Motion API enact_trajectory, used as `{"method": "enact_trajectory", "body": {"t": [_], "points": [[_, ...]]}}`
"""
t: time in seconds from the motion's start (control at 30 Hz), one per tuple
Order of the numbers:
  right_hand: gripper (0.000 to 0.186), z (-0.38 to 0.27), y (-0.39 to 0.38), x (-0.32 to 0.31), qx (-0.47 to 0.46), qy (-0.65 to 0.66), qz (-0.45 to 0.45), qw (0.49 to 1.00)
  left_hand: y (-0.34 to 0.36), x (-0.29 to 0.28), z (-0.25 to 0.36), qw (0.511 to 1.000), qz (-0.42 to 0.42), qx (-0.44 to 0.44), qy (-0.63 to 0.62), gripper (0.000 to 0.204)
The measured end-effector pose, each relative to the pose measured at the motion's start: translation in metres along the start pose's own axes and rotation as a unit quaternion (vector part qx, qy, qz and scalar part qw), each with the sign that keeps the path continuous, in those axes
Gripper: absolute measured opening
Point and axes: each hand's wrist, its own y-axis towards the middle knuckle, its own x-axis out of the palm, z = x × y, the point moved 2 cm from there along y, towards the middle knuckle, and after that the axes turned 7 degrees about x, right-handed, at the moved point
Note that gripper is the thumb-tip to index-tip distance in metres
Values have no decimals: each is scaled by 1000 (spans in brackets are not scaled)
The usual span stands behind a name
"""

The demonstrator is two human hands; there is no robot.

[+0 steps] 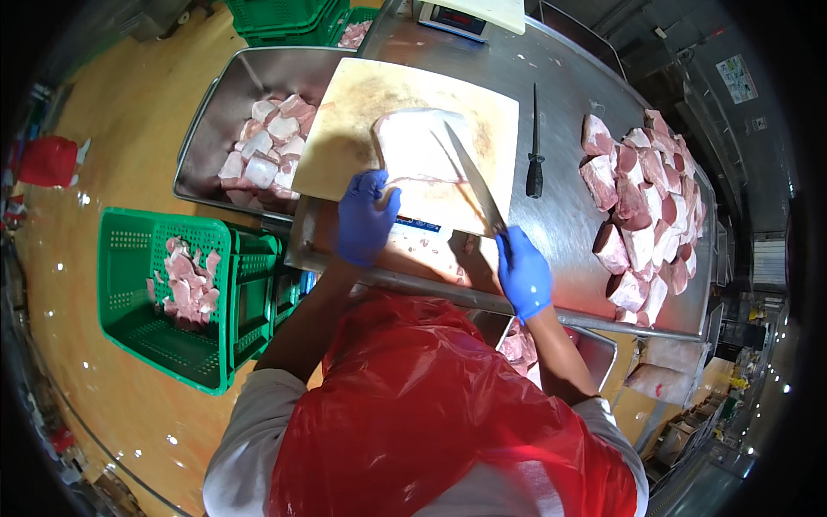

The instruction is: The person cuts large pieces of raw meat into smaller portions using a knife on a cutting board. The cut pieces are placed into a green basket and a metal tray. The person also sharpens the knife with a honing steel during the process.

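On the cutting board (pixel 336 138) lies a large pale slab of meat (pixel 418 146), its fatty side up. My left hand (pixel 368 220), in a blue glove, is at the slab's near left corner, fingers curled against the edge and thumb apart from them. Gripped in my right hand (pixel 524 271), also blue-gloved, is the handle of a long knife (pixel 475 181). The blade slants up and left across the slab's right part, its tip over the meat. Whether the edge cuts into it, I cannot tell.
A sharpening steel (pixel 535 155) lies on the metal table (pixel 564 224), left of a heap of meat pieces (pixel 642 207). Left of the board stands a metal tub (pixel 211 129) with meat chunks. A green crate (pixel 121 258) holds trimmings; a scale (pixel 457 21) stands beyond the board.
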Motion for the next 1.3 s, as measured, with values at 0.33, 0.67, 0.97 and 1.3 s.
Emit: {"method": "enact_trajectory", "body": {"t": [0.33, 0.67, 0.97, 1.3], "points": [[23, -137, 81, 35, -125, -104, -79, 984, 8, -2, 2, 998, 31, -31, -43, 7], [18, -12, 9, -57, -88, -309, -195, 927, -2, -20, -23, 993, 117, 16, -19, 15], [19, -52, 4, -50, -65, -8, -115, 991, -8, -8, 63, 979, 72, 173, 85, 39], [14, -114, -14, -54, -234, 39, -184, 954, 28, -215, -13, 841, 373, 295, 258, 19]]}}
